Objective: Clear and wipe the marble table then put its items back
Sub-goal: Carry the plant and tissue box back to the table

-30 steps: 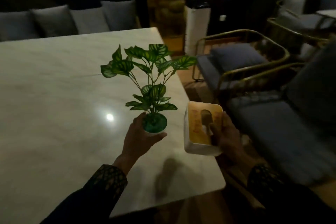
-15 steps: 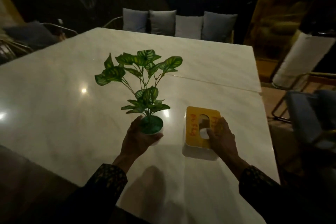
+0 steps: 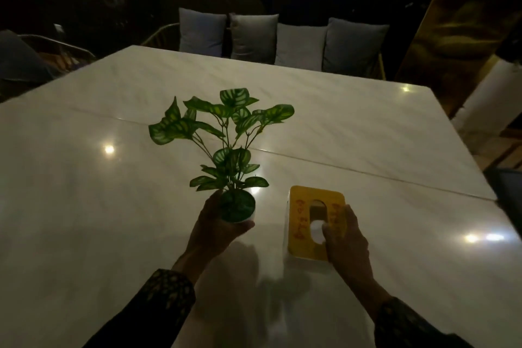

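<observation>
A small potted plant (image 3: 226, 133) with striped green leaves stands in a little white pot, held upright above the white marble table (image 3: 99, 206). My left hand (image 3: 214, 230) is wrapped around the pot from below and the left. To the right is a white tissue box with a yellow lid (image 3: 306, 215), with a white tissue showing in its slot. My right hand (image 3: 346, 240) grips the box at its near right corner, thumb at the slot. Whether the box touches the table I cannot tell.
Several grey cushions (image 3: 254, 34) line a sofa beyond the table's far edge. A dark chair (image 3: 34, 56) stands at the far left. A seam (image 3: 367, 171) runs across the marble. At the right are a white column (image 3: 485, 93) and a dark seat (image 3: 508, 186).
The view has swung left from the chairs at the table's right side to the table's middle. Both hands carried the plant and the tissue box inward over the marble.
</observation>
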`<state>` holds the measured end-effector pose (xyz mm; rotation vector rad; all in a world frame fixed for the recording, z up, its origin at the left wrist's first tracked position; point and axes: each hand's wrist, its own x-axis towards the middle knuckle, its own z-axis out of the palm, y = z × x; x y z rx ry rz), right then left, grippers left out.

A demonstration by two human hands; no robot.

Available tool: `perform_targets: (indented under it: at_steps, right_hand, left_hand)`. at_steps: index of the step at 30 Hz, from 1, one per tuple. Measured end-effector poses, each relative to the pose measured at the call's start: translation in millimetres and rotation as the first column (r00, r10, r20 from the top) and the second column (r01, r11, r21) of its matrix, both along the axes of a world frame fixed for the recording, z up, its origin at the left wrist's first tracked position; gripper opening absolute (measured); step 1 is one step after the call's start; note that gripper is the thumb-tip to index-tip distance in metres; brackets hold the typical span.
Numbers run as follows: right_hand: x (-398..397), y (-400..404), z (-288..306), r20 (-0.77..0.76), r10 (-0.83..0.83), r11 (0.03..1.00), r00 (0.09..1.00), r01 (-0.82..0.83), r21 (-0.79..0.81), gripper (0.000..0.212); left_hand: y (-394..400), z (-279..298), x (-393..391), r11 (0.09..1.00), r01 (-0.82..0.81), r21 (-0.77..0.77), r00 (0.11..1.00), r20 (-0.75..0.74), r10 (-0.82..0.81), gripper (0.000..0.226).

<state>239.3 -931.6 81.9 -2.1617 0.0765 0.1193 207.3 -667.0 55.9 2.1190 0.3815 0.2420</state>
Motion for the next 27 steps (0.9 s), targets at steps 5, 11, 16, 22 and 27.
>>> perform_targets:
  at_steps: [5,11,16,22,27]
  right_hand:
    - [82.6,69.6,-13.4,-0.011,-0.07,0.997,0.997,0.07,-0.023,0.063]
    - [176.6,128.4,-26.2,-0.016,-0.13,0.988,0.991,0.128,-0.081,0.071]
    - [236.6,164.1,-48.1,0.028,-0.155,0.983,0.988,0.157,-0.097,0.072]
    - [294.6,192.5,-67.1,0.065,-0.187,0.973,0.98,0.194,-0.123,0.07]
    - [323.9,200.3,-73.6,0.069,-0.209,0.958,0.975,0.219,-0.187,0.07]
  left_hand:
    - [80.9,-15.6,93.9,0.999,0.035,-0.004,0.999,-0.004,-0.035,0.093]
    - [163.2,-30.9,183.5,0.997,-0.065,-0.031,0.998,0.003,0.065,0.1]
    - [218.9,-50.2,249.1,0.99,-0.141,0.029,0.99,-0.005,0.141,0.1]
    - [257.2,-69.1,307.7,0.992,-0.125,0.011,0.991,0.053,0.124,0.098]
    - [281.1,-77.1,340.7,0.997,-0.055,0.063,0.994,0.101,0.048,0.091]
